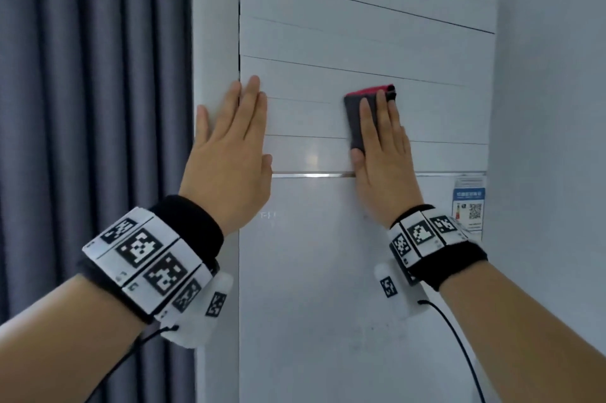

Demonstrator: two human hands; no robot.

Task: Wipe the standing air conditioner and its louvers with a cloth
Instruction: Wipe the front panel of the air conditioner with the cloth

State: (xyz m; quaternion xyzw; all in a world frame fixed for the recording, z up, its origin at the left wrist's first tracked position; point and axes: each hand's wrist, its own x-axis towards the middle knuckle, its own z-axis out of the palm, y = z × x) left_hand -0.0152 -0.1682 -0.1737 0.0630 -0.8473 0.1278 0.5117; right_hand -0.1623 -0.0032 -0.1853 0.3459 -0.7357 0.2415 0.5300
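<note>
A tall white standing air conditioner (321, 271) fills the middle of the view, with closed horizontal louvers (328, 41) across its upper half. My right hand (383, 156) presses a folded grey cloth with a red edge (355, 117) flat against the lower louvers, right of centre. My left hand (229, 153) lies flat, fingers together, on the unit's left front corner at the same height, holding nothing. Both wrists wear black bands with black-and-white marker tags.
Grey pleated curtains (91, 107) hang directly left of the unit. A plain pale wall (551, 107) stands on its right. A blue label with a QR code (469, 205) is stuck on the front panel's right edge below a chrome strip (311, 175).
</note>
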